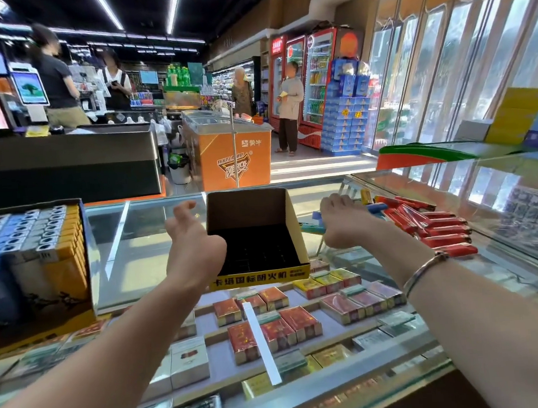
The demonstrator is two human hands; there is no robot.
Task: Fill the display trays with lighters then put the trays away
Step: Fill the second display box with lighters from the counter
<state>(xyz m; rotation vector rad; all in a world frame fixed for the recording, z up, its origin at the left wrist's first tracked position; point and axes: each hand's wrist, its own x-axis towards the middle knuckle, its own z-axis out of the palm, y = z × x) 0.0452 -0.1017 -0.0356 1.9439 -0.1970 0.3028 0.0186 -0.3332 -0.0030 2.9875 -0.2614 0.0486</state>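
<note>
Left of the empty tray (257, 234), a full cardboard tray (31, 257) stands on the smooth glass counter (141, 247), packed with upright blue, grey and yellow lighters. The left hand (192, 239) rests against the empty tray's left wall, fingers loosely spread, holding nothing. The tray is a dark, gridded box with a yellow printed front lip. Just right of it, the right hand (344, 220) reaches over a blue lighter (312, 227); its fingers are hidden, so its grip cannot be told. Further right lie glossy red lighters (439, 231) in a loose heap.
</note>
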